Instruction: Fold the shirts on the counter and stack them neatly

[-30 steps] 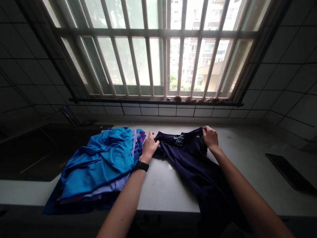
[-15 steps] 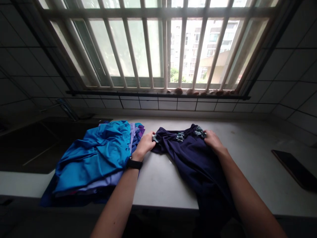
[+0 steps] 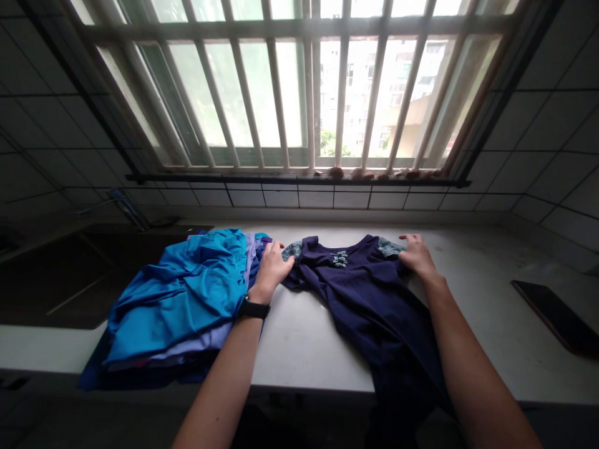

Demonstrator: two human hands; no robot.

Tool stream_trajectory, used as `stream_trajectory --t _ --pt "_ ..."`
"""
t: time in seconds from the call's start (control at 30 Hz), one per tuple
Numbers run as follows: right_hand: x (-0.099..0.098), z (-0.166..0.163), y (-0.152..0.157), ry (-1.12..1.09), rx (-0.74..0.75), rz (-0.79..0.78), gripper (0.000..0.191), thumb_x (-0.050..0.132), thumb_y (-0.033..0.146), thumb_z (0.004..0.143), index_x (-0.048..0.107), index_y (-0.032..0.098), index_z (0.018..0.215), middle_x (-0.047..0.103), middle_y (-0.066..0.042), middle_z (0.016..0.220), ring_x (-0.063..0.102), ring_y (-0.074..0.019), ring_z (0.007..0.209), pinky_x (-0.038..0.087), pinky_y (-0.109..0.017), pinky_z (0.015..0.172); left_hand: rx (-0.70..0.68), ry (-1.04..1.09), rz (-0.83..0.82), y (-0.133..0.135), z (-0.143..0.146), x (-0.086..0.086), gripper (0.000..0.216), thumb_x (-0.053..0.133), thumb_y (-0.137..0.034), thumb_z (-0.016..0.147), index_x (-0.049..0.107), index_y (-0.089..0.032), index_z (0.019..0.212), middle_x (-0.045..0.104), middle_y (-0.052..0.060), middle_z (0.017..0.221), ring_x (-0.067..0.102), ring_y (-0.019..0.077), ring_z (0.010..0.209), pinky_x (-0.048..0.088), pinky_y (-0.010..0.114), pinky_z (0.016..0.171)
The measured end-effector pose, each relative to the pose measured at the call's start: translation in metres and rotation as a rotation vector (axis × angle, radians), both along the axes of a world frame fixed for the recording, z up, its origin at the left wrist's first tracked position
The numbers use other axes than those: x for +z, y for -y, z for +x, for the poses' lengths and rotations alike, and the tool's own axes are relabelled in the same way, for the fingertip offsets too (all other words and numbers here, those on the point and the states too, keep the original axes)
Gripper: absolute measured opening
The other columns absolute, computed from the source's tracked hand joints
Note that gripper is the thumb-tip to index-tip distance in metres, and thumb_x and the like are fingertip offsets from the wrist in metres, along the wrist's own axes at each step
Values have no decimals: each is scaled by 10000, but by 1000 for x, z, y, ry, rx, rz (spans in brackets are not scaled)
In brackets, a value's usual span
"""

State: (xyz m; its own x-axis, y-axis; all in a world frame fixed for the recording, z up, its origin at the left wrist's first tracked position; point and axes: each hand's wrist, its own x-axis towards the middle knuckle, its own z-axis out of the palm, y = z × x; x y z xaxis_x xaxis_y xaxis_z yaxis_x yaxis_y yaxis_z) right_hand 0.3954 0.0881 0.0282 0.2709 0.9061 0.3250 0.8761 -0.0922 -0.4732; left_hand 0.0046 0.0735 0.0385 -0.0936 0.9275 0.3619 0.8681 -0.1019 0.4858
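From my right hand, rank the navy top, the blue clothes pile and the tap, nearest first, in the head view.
1. The navy top: right under the right hand, touching it.
2. The blue clothes pile: left of the top.
3. The tap: farthest left, at the back.

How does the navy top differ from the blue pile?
The navy top is one dark garment; the blue pile is several brighter ones, stacked. The navy top lies spread out, its lower part off the counter edge; the blue pile is rumpled. Both rest on the counter.
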Motion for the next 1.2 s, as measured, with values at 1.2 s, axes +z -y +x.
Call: stream_trajectory --t 1.2 --pt "-21 8 -7 169 -98 -257 369 579 136 887 767 144 1206 706 -224 1262 692 -331 1139 514 -399 970 50 -133 5 -3 3 -6 345 447 -41 898 760 -150 994 694 167 1141 690 286 1085 538 351 980"
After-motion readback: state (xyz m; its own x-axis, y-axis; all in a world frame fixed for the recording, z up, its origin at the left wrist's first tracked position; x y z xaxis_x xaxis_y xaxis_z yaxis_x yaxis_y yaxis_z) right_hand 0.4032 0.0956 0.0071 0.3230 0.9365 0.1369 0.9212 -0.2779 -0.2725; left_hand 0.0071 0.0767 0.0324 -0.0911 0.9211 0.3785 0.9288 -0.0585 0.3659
